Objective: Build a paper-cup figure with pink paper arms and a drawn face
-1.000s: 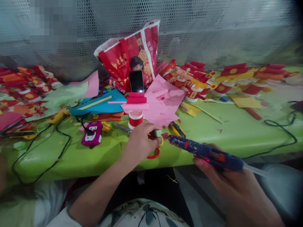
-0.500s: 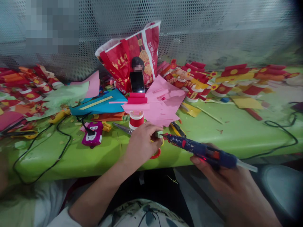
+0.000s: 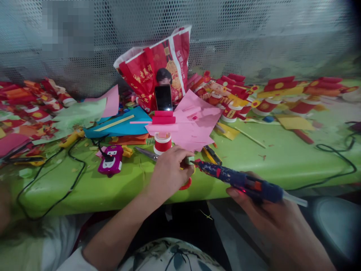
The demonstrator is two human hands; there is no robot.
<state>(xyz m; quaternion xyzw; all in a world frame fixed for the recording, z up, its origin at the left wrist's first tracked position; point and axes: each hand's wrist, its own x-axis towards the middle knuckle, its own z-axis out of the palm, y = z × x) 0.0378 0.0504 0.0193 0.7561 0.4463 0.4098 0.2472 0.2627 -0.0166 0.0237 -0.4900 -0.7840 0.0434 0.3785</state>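
Note:
My left hand is closed on a small pale green piece, pinched between thumb and fingers; its exact kind does not show. In my right hand is a dark blue glue gun with a red light lit and a clear glue stick at its back end. The nozzle tip meets or nearly meets the pale green piece. Scissors lie partly under my left hand, their red and yellow handles half hidden. Just behind stands a red and white paper cup shape.
A purple power strip with a plug and black cord sits at left. Pink paper, blue paper and a utility knife lie around. A phone leans against a red bag. Several red and yellow paper crafts stand right.
Almost nothing differs. Both hands, the green piece and the glue gun stay nearly where they were.

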